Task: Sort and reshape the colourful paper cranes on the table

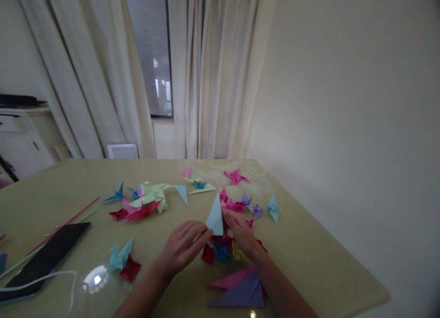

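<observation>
My left hand [184,247] and my right hand [241,231] both pinch a light blue folded paper triangle [215,215], which stands point up above the table [309,254]. The left fingers grip its lower left edge, the right fingers its lower right edge. Under and between the hands lie small folded pieces in red, blue and yellow [222,251]. Just in front of my right forearm lie a flat pink sheet [230,279] and a purple folded sheet [240,295].
Several origami figures are scattered across the table: green and red ones [147,201], a pink pinwheel [235,176], purple and light blue ones [264,209], a teal and red pair [122,260]. A dark tablet [46,260] with a white cable and thin sticks lies at left. Curtains and a wall stand behind.
</observation>
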{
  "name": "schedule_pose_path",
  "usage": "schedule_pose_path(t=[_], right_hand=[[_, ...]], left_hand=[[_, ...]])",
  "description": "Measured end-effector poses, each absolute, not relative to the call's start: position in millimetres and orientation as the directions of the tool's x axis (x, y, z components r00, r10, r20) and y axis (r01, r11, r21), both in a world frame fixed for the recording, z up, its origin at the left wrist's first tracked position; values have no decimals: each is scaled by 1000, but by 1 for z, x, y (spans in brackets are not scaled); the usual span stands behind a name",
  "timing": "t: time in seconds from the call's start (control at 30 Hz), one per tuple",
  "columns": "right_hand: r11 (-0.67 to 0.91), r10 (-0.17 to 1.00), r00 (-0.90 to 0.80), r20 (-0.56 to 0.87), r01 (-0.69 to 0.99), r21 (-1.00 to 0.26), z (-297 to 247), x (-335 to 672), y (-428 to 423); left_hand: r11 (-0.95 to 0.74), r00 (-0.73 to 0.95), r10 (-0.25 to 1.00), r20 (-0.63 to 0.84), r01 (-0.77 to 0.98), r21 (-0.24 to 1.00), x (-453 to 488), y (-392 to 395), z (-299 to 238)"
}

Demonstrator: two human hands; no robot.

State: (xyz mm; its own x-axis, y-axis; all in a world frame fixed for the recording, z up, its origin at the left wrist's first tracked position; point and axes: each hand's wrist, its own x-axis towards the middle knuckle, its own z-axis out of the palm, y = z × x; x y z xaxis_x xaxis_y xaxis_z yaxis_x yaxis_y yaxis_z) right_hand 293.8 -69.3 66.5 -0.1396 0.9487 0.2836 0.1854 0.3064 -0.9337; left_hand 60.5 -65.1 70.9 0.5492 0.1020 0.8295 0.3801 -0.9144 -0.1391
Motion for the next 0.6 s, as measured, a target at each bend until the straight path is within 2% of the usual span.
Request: schedule_pose_path(t=[0.13,0.23,0.3,0.37,0.47,0.53,0.6], right_hand=[[258,963,-99,251,57,-964,70,295,-68],[267,964,8,267,25,-963,78,303,-65],[276,960,32,277,23,-961,86,312,-69],[297,954,17,301,114,-948,95,322,-85],[322,942,-53,332,430,-843,104,336,-126],[305,952,-170,254,564,-767,103,344,-156],[313,949,-242,204,639,-702,95,349,-179]], left_hand=[[-936,654,161,739,339,-96,80,-70,65],[-888,630,297,718,459,-36,84,-61,56],[-799,554,448,702,601,35,78,-50,55],[-641,445,641,626,758,118,63,-39,59],[-285,190,883,429,943,170,20,-33,68],[-120,65,946,317,980,157,-16,-42,64],[-76,28,962,270,983,169,-51,-58,51]])
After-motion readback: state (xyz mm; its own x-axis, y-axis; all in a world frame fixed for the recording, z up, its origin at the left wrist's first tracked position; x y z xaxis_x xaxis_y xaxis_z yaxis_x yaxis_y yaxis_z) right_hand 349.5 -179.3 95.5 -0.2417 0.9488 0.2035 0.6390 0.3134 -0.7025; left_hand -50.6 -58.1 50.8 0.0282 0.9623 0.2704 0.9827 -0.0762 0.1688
